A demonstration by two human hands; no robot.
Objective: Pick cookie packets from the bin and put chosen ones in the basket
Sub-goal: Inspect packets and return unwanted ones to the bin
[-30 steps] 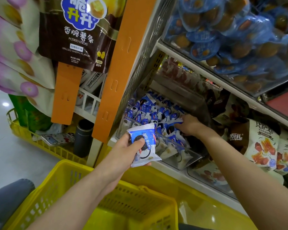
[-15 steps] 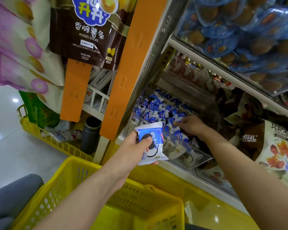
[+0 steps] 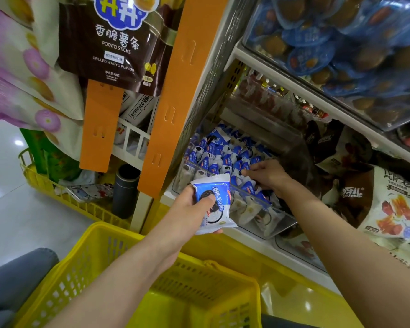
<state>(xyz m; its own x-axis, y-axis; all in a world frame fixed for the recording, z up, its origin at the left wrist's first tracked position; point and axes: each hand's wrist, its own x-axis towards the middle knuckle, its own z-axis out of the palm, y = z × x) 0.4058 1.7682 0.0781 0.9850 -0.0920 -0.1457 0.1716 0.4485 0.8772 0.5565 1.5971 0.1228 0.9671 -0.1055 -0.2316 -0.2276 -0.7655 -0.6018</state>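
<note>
A clear plastic bin (image 3: 273, 210) on the lower shelf holds several blue-and-white cookie packets (image 3: 225, 157). My left hand (image 3: 187, 209) grips one blue-and-white cookie packet (image 3: 217, 195), thumb across its front, in front of the bin and above the yellow basket (image 3: 100, 263). My right hand (image 3: 268, 175) reaches into the bin, its fingers curled down among the packets; whether it holds one is hidden. The basket stands below my arms, and its inside shows no packets.
An orange upright strip (image 3: 173, 95) and hanging potato-stick bags (image 3: 114, 39) stand left of the bin. Brown and white snack bags (image 3: 388, 202) fill the shelf to the right. Above hangs a shelf of blue-wrapped snacks (image 3: 329, 43). A second yellow basket (image 3: 57, 190) sits on the floor.
My right hand has shifted slightly among the packets in the bin. My left hand keeps hold of the same packet, and the view has drifted a little.
</note>
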